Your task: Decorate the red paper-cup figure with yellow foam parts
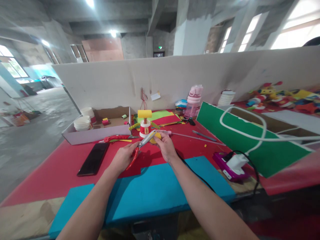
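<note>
Above the red table cover, my left hand (127, 154) is closed on red-handled scissors (145, 141), whose blades point up and to the right. Closed around a small yellow piece (155, 137) is my right hand (165, 145), with the blade tips touching or very near that piece. Just behind both hands stands a paper-cup figure (145, 128), with a yellow roll (144, 114) on top and yellow-green folded strips at its sides.
A black phone (93, 159) lies left, near an open box (100, 133) with paper cups. Blue sheets (155, 193) cover the front edge. On the right are a purple power strip (231, 166), a green board (240, 140) and a white cable. Behind stands a pink bottle (193, 101).
</note>
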A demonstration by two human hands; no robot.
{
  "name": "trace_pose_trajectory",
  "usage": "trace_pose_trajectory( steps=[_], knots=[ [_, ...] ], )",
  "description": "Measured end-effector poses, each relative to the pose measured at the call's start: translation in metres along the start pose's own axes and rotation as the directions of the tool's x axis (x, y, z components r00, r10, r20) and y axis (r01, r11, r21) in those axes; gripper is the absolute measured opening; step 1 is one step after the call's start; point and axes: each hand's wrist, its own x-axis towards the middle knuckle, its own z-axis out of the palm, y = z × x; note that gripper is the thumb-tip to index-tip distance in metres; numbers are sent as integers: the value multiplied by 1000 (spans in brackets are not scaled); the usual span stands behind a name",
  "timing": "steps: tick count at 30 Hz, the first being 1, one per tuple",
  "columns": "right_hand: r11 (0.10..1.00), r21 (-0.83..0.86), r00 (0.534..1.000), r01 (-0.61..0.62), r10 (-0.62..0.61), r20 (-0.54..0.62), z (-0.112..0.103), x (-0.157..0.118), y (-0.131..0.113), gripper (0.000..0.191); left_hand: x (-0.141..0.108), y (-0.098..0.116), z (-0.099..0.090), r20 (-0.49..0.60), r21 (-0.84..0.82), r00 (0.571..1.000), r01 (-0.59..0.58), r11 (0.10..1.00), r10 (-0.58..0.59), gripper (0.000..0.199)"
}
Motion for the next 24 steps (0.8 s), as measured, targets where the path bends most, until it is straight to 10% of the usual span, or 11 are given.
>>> trace_pose_trajectory(
  steps=[24],
  knots=[
    [1000, -24, 998, 18, -19, -52, -2, 0, -4, 36, 0, -2, -1, 5, -3, 1000, -13, 1000, 13, 41]
  ],
)
